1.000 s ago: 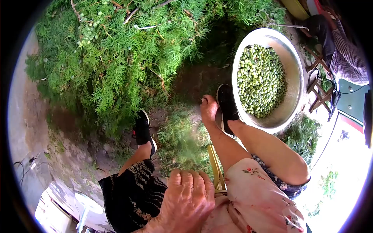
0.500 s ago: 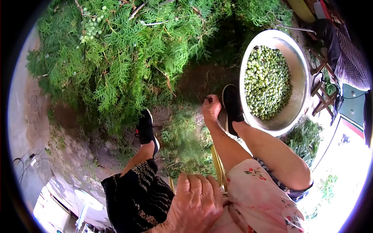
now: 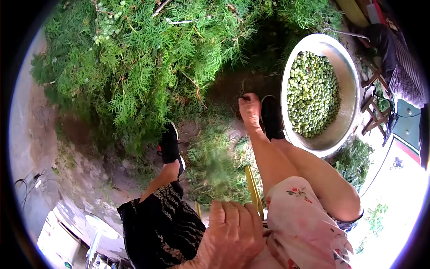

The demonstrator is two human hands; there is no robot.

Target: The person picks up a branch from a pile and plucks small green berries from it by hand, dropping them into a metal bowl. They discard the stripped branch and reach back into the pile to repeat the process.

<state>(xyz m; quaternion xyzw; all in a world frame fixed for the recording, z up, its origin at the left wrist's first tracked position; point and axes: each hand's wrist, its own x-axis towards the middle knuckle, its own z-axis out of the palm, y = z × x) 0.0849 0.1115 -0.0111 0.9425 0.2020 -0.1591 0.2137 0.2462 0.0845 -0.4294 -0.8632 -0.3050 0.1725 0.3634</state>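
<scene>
My right hand reaches down beside the right black shoe, left of the metal basin. Its fingers are curled together, and whatever they hold is too small to make out. My left hand rests near my lap with its fingers bent and pressed together, knuckles up; anything under it is hidden. The floral cloth lies over my right thigh. Small green round fruits fill much of the wide metal basin. A big heap of green leafy branches spreads in front of my feet.
Loose green sprigs lie on the ground between my legs. Yellow strips show near my lap. A wooden folding frame stands right of the basin. A white fan is at the lower left, with a cable above it.
My right hand has moved forward and slightly right, with its fingers still curled. My left hand has shifted slightly right. The basin appears slightly farther right in view.
</scene>
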